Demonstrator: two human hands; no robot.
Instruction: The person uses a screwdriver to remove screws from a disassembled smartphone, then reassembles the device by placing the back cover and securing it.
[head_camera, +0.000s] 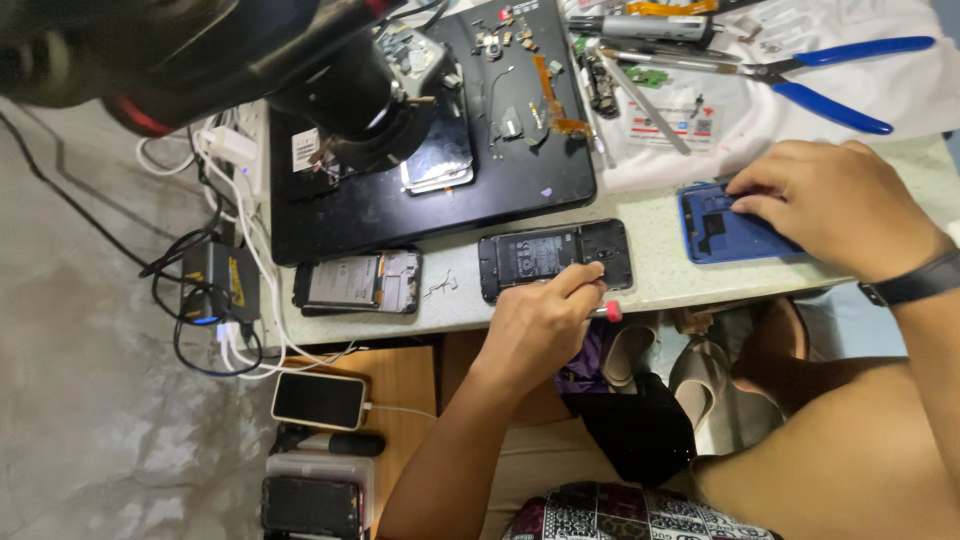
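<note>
On the bench (650, 285), left hand (540, 325) pinches screwdriver (606, 311).

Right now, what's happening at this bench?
A person is working on opened phones at a cluttered bench. The left hand holds a red-tipped screwdriver against an opened black phone lying back-up at the bench's near edge. The right hand rests on a blue phone back cover. Another opened phone lies to the left, small loose parts sit on a black mat, and blue-handled pliers lie farther back.
</note>
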